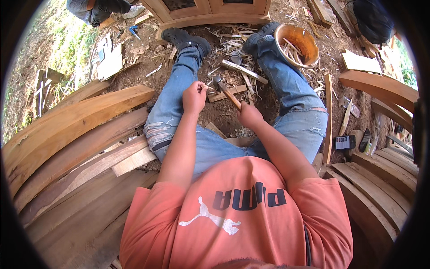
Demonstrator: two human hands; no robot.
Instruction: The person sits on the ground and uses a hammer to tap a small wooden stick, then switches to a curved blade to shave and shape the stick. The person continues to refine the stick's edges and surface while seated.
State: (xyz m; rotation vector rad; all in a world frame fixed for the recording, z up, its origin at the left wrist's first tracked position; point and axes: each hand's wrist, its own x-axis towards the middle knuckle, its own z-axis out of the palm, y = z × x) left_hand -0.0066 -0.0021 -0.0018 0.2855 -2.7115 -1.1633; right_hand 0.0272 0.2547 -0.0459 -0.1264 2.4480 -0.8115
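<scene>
Hammer (pixel 230 95) juts from right grip (pixel 249 115)

On the far right, an orange-toned bucket (pixel 310 41) holds wood scraps. A wooden frame with dark panels (pixel 215 19) stands at the far middle, with another person's leg (pixel 105 11) to its left. A small blue object (pixel 134 31) lies on the ground on the far left, near a pale sheet (pixel 111 63). Long curved timbers (pixel 85 111) line the left. On the right, a smartphone (pixel 344 142) with its screen lit lies beside a narrow board (pixel 328 119).
</scene>
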